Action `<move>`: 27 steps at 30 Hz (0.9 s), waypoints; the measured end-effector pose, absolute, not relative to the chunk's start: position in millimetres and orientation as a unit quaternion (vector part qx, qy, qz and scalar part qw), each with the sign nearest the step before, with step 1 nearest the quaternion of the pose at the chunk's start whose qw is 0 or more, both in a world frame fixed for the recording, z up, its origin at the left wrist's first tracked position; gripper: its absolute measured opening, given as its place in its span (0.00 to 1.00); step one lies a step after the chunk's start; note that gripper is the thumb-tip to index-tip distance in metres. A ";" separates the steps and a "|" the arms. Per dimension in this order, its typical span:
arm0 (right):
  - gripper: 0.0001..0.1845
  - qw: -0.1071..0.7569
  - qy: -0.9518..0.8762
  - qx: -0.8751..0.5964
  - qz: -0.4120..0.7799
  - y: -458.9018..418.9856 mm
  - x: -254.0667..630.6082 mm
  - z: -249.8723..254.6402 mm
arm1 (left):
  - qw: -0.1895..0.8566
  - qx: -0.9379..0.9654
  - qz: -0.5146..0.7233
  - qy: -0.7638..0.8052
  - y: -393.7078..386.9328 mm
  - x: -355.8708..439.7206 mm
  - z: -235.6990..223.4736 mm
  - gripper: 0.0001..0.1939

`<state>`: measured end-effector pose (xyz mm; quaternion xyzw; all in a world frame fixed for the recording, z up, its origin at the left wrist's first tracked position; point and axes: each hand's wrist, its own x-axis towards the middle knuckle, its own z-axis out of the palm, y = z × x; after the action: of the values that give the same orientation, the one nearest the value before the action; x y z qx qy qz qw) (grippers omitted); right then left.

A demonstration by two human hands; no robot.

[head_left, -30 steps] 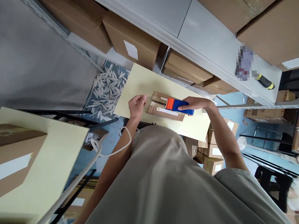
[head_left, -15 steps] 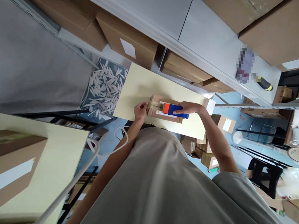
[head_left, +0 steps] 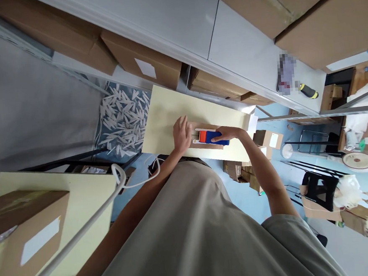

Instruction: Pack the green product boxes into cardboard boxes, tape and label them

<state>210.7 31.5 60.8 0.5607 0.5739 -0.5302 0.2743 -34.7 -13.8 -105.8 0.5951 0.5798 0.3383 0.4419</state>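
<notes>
A small brown cardboard box (head_left: 210, 145) lies on a pale yellow table (head_left: 166, 114). My right hand (head_left: 226, 132) grips a blue and orange tape dispenser (head_left: 211, 137) that rests on top of the box. My left hand (head_left: 182, 134) lies flat with fingers stretched out over the box's left end, pressing on it.
Grey metal shelving (head_left: 195, 32) with large cardboard boxes (head_left: 141, 63) stands behind the table. White paper strips (head_left: 122, 117) litter the floor at left. A second yellow table (head_left: 72, 213) with a labelled box (head_left: 24, 241) is at near left. More boxes (head_left: 267, 139) and a black stool (head_left: 316, 187) sit at right.
My left hand went from pinching at the box's left end to lying flat over it. The tape dispenser has moved left along the box top. The camera view has shifted.
</notes>
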 end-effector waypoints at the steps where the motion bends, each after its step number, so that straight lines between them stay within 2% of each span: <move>1: 0.32 0.273 0.574 0.561 -0.530 31.1 210.8 61.1 | 0.426 0.638 0.330 0.550 -11.1 -30.3 -100.8 0.35; 7: 0.32 0.260 0.574 0.554 -0.544 31.8 217.6 54.8 | 0.389 0.698 0.278 0.533 -7.1 -21.9 -102.5 0.32; 11: 0.31 0.247 0.584 0.531 -0.563 33.8 225.4 49.4 | 0.368 0.711 0.261 0.540 -7.7 -25.9 -107.4 0.33; 16: 0.32 0.189 0.593 0.508 -0.596 27.4 241.7 58.2 | 0.343 0.720 0.235 0.556 -7.1 -26.7 -101.1 0.36; 22: 0.37 0.194 0.534 0.496 -0.657 4.8 340.2 75.6 | 0.313 0.724 0.206 0.579 -5.3 -26.9 -98.2 0.39; 27: 0.38 0.202 0.505 0.503 -0.672 -19.8 434.8 69.4 | 0.302 0.719 0.183 0.598 -4.0 -23.1 -93.0 0.38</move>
<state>434.8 -19.8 69.4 0.5034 0.5047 -0.6716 0.2020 -23.1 -4.0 -93.0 0.7192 0.5982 0.1830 0.3022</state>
